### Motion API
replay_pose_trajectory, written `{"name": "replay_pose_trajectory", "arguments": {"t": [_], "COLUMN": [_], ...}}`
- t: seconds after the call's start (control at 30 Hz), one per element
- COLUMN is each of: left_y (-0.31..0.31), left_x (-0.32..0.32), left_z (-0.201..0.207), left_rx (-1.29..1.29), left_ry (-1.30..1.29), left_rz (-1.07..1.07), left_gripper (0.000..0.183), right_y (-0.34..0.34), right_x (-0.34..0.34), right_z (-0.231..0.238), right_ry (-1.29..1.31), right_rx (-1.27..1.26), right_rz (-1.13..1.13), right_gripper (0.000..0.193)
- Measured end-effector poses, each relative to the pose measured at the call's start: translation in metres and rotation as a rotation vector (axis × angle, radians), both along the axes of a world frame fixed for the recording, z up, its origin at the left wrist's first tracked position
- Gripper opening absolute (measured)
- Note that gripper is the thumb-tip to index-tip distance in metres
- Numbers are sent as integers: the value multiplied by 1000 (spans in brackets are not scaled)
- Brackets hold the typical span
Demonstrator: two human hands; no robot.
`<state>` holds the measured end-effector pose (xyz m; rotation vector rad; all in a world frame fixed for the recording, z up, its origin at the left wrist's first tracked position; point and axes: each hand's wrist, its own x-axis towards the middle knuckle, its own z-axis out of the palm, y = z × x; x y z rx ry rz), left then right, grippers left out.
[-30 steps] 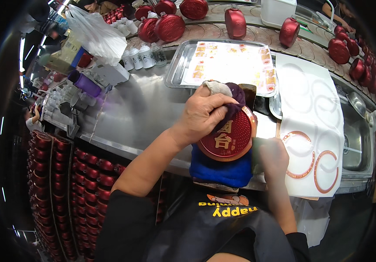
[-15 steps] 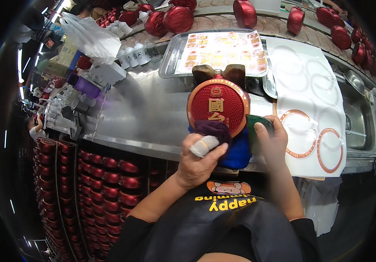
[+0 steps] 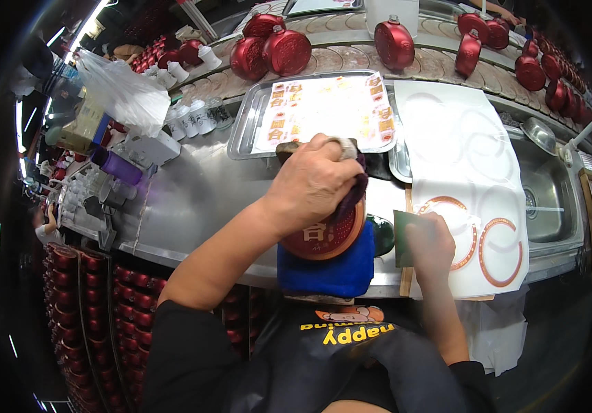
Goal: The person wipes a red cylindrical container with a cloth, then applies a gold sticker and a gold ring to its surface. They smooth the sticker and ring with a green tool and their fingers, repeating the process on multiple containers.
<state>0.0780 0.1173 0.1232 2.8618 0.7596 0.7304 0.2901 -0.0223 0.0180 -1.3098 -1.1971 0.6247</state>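
A round, flat red bottle (image 3: 313, 242) with gold lettering and an orange rim band lies on a folded blue cloth (image 3: 327, 272). My left hand (image 3: 316, 180) grips a dark purple cloth (image 3: 352, 199) and presses it on the upper part of the bottle, hiding much of its face. A whitish wrap (image 3: 341, 146) covers one finger of that hand. Right of the bottle, my right hand (image 3: 434, 242) pinches a thin green scraper (image 3: 403, 237), held apart from the bottle. Between them a dark green rounded shape (image 3: 381, 235) shows on the counter.
Behind the bottle stands a metal tray (image 3: 241, 134) with a printed label sheet (image 3: 323, 103). White backing paper (image 3: 447, 186) carries orange ring labels (image 3: 500, 252) at right, beside a sink (image 3: 551, 199). Red bottles (image 3: 394, 45) stand along a conveyor (image 3: 344, 60); more fill racks (image 3: 131, 310) at lower left.
My left hand has moved up with the purple cloth, from the bottle's lower edge to its upper part. The right hand, with the scraper, sits slightly lower in the view, which has shifted.
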Motion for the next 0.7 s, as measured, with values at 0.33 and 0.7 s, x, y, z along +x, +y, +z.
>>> {"name": "replay_pose_trajectory", "arguments": {"t": [0.33,0.7], "left_y": [-27,-13], "left_x": [-113,-62], "left_z": [-31,-1], "left_rx": [97,-1292], "left_ry": [-2,-482], "left_rz": [612,461], "left_gripper": [32,54], "right_y": [44,414], "right_x": [106,289], "right_z": [53,44], "right_ry": [-110,-908], "right_rx": [113,-116], "right_rz": [18,-435], "right_gripper": [33,69]}}
